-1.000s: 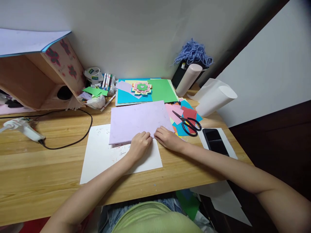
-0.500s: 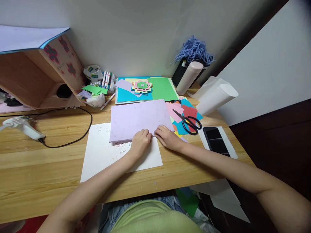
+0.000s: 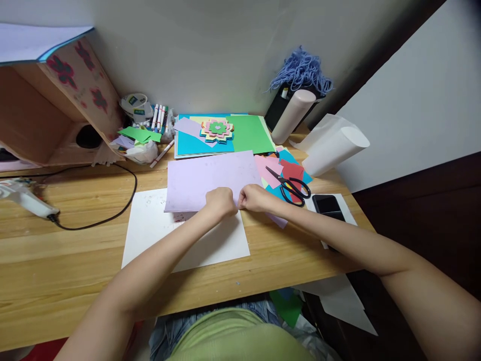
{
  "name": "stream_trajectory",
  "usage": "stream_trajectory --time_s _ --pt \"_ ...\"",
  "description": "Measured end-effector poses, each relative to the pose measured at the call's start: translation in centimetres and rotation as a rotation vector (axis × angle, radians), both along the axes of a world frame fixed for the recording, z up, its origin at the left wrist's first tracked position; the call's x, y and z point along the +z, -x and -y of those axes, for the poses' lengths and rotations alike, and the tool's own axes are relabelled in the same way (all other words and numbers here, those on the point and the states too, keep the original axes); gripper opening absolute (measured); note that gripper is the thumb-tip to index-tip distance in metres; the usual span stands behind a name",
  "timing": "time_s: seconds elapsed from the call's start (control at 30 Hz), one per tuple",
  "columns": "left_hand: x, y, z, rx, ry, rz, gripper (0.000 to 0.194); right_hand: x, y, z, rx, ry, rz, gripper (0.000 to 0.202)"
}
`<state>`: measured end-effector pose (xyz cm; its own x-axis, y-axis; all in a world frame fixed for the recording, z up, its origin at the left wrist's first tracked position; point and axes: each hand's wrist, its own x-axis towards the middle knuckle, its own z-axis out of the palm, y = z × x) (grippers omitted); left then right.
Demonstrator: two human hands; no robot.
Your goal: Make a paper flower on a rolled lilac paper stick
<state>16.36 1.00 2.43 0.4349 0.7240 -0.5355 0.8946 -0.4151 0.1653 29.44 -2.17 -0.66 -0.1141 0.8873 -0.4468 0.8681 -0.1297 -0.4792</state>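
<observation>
A lilac sheet (image 3: 203, 173) lies in front of me, partly over a marked white sheet (image 3: 150, 240). At its front edge, my left hand (image 3: 221, 201) is closed with the fingers curled under and the knuckles up. Close beside it on the right, my right hand (image 3: 254, 198) is closed too, its fingers pinched at the same edge. The fingertips of both hands are largely hidden. A lilac corner (image 3: 278, 220) shows beyond my right wrist. Black-handled scissors (image 3: 289, 186) rest on coloured paper scraps (image 3: 272, 173) to the right.
Behind the lilac sheet are green card (image 3: 250, 135) and a layered paper flower (image 3: 217, 129). A decorated box (image 3: 86, 90), markers (image 3: 160, 119) and a corded white glue gun (image 3: 30, 200) stand left. Right are a paper roll (image 3: 334, 150), blue yarn (image 3: 300, 72) and a phone (image 3: 326, 204).
Both hands have rolled so their knuckles face up, staying close together at the lilac sheet's front edge. More lilac shows beyond my right wrist. The camera view has shifted slightly.
</observation>
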Motion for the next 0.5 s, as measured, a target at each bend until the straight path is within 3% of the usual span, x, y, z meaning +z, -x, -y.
stream_trajectory --time_s 0.03,0.17,0.5 --pt "0.2 -0.2 -0.4 -0.011 0.012 -0.018 0.032 -0.2 -0.2 -0.1 -0.006 -0.029 0.015 0.004" --pt "0.0 0.0 -1.0 -0.012 0.05 -0.012 0.029 -0.9 -0.9 -0.3 -0.054 -0.176 0.09 0.032" --pt "-2.6 3.3 -0.1 0.107 -0.051 0.269 0.026 -1.6 -2.1 0.6 -0.009 -0.215 -0.121 0.03"
